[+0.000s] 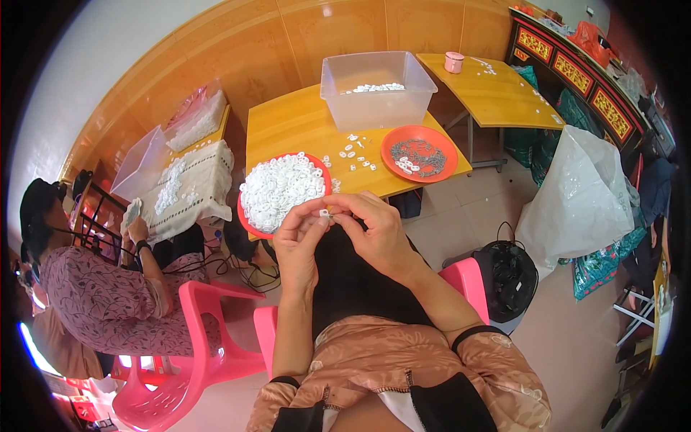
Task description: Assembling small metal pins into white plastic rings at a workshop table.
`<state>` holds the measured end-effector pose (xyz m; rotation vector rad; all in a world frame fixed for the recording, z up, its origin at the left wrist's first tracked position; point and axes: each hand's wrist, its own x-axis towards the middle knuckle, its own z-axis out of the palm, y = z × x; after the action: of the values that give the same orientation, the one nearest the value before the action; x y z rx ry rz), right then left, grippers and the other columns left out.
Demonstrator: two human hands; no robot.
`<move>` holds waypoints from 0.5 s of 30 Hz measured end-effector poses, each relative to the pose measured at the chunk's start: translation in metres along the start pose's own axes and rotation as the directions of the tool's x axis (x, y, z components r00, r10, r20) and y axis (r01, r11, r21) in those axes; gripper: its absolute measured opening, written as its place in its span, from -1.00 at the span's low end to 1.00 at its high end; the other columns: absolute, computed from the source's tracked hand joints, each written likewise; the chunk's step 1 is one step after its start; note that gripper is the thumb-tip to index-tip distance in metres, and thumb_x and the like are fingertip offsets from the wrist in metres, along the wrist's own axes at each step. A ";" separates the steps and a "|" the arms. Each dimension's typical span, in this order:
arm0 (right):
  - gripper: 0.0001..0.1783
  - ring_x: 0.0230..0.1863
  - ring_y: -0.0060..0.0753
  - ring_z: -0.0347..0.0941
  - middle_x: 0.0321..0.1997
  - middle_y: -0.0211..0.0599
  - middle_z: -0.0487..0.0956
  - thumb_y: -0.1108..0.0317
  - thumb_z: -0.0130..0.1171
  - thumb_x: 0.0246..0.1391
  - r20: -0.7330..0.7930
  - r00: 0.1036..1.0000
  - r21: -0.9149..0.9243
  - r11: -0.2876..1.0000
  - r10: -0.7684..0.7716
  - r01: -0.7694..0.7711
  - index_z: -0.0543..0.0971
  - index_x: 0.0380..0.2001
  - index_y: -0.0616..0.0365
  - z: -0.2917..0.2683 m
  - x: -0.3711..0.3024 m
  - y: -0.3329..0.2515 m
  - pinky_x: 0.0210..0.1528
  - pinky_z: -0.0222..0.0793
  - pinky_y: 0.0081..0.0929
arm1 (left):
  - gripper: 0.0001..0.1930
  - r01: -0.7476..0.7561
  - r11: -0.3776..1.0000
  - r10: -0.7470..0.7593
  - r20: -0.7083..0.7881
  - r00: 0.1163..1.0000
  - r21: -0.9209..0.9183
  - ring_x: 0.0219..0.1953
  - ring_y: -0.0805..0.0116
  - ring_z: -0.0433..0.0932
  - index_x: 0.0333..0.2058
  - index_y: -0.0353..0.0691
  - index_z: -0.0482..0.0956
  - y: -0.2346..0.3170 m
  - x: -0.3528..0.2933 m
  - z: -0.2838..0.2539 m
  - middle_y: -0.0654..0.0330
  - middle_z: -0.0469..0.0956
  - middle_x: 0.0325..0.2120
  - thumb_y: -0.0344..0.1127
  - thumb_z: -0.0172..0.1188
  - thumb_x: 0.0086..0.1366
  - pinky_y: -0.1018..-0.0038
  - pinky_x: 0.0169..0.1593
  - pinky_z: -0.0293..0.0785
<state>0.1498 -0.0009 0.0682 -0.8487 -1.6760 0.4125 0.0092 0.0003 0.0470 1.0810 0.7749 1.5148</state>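
In front of my lap, both hands meet at the fingertips around a small white plastic piece [324,214]. My left hand [296,241] pinches it from the left with thumb and fingers. On the other side, the thumb and fingers of my right hand [378,234] are closed at the same piece. Just beyond my left hand, a red basin [242,216] is heaped with similar white pieces [282,189]. Farther right on the table, an orange-red dish [452,160] holds many small grey metal parts [430,158] and some white pieces. Loose white pieces [350,153] lie between the two.
A translucent bin [376,111] with white pieces stands at the yellow table's [281,133] back. Another yellow table [497,101] carries a pink cup [453,63]. A person [122,288] sits left beside a pink chair [209,338]. At right are a white sack [576,194] and black-lined bin [509,277].
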 end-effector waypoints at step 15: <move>-0.73 -0.44 -0.20 0.48 -0.52 -0.18 0.50 0.62 0.10 -0.09 -0.016 0.996 0.137 0.987 0.089 -0.086 0.38 -0.25 0.27 0.003 -0.005 0.002 -0.37 0.37 -0.43 | -0.71 -0.019 0.998 0.019 -0.003 1.000 0.052 -0.36 0.56 0.48 -0.15 -0.38 0.48 0.003 -0.003 0.002 0.24 0.50 -0.37 -0.65 0.09 0.09 0.65 -0.19 0.45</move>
<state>0.1479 -0.0022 0.0625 -0.8249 -1.5748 0.5699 0.0099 -0.0034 0.0497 1.1271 0.8120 1.5201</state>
